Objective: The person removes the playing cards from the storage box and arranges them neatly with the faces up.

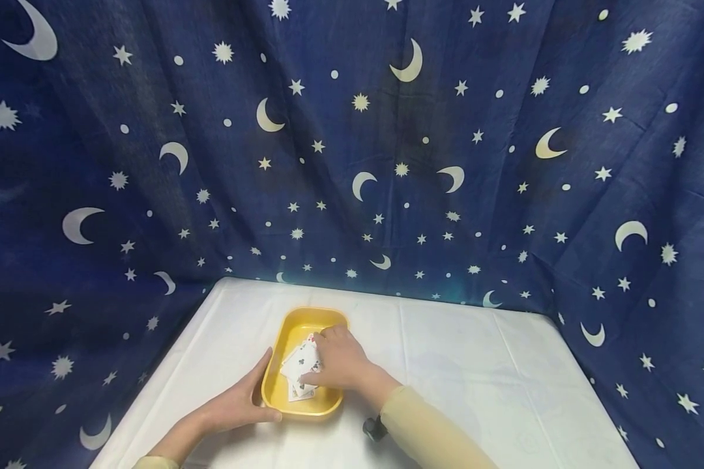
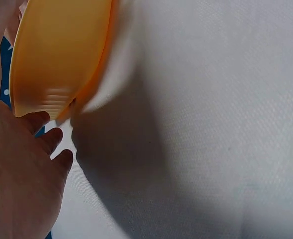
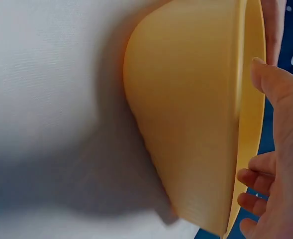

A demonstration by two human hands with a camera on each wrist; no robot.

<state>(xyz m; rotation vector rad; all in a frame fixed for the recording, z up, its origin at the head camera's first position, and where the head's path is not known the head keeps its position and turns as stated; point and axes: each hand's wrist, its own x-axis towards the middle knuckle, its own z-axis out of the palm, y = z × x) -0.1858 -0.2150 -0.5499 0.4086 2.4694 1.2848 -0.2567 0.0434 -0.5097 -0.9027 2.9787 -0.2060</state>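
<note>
A yellow plastic tub (image 1: 306,406) with rounded corners stands on the white-covered table. Several playing cards (image 1: 298,365) lie face up and overlapping inside it; black clubs show, plus a red mark near the far end. My left hand (image 1: 237,405) rests against the tub's near left corner, thumb along the front and fingers along the side. In the left wrist view, its fingertips (image 2: 61,158) are right at the tub's end. From the right, my right hand (image 1: 341,358) reaches over the rim, thumb and fingers spread across the cards. It covers part of them.
The white tablecloth (image 1: 452,365) stretches around the tub, to the right especially. A dark blue curtain (image 1: 328,163) with moons and stars hangs behind the table and along both sides. A small black device (image 1: 375,429) sits at my right wrist.
</note>
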